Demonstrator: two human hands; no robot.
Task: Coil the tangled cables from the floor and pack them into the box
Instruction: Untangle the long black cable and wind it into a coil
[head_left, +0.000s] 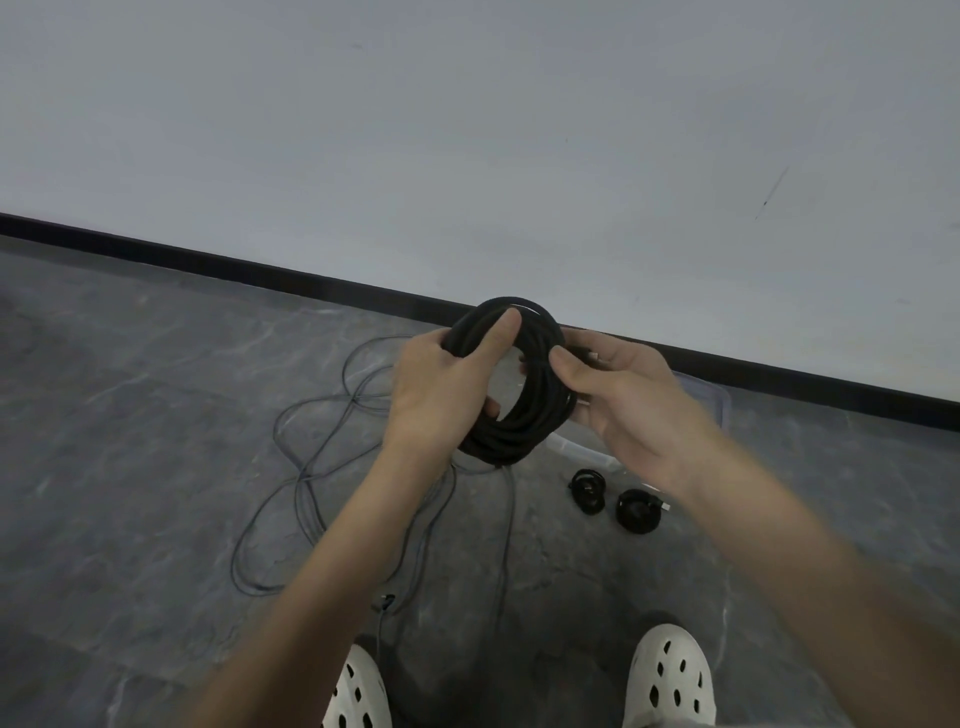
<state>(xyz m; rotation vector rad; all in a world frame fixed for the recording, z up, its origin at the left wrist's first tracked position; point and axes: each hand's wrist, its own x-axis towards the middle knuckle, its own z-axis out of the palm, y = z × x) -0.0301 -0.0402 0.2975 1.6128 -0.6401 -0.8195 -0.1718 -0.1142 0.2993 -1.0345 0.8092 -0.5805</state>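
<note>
from my remote seat i see both bare hands raised in front of the chest, sharing one thick round coil of black rubber cable (543, 402). the left hand (441, 384) is clamped on the coil's left side: the thumb lies across the top of the ring and the fingers curl through its middle. the right hand (618, 410) grips the opposite side, with the thumb pressed on the front strands and the fingers wrapped behind them. something small and pale shows between the right fingers, but i cannot tell what it is. the coil stands nearly upright between the two palms, off the floor.

a single black strand hangs from the bottom of the coil, below the left wrist. left of and below the left hand, a thin dark cable in loose tangled loops (311, 467) sprawls over the grey marbled stone floor (130, 415).

behind and under the right hand sits a clear plastic storage box (719, 410), mostly hidden by that hand; i cannot see inside it. just below the right wrist, two small wound bundles of black cable (588, 491) lie side by side on the floor, outside the box. nearest to me, below both forearms, are white perforated foam clogs (670, 675).
</note>
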